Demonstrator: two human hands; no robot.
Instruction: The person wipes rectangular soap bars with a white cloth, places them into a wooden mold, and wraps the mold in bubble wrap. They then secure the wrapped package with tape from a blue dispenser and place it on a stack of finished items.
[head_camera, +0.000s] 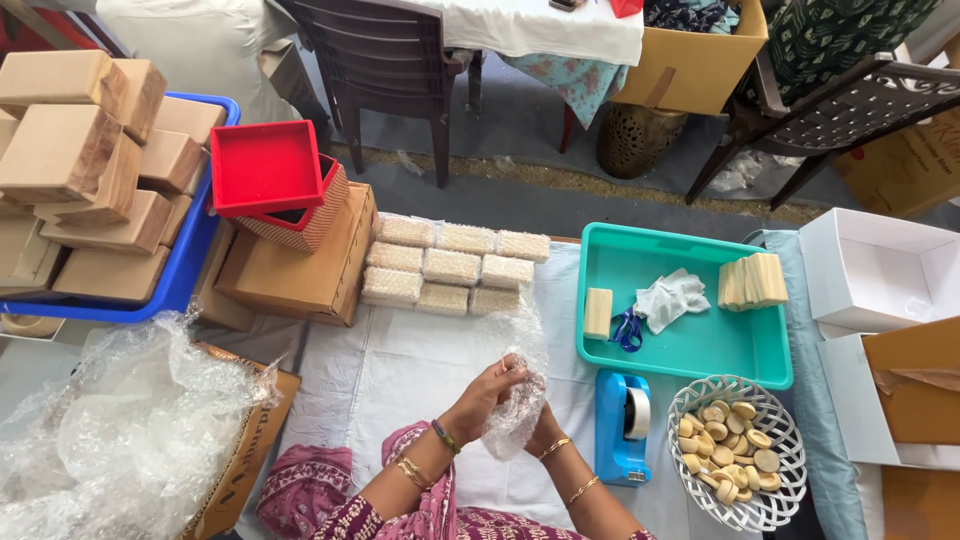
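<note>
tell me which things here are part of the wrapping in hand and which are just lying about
In use: left hand and right hand on bubble wrap piece; wrapped bars; tape dispenser; bubble wrap pile.
Lying about: red box; brown chair; white box.

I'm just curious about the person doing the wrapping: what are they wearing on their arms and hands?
Both forearms are bare, with no gloves. The left hand has a dark beaded bracelet at the wrist and a couple of gold bangles further up the forearm. The right hand has a thin gold bangle at the wrist and another higher up. Near the elbows, maroon clothing with a pale floral print shows.
</note>
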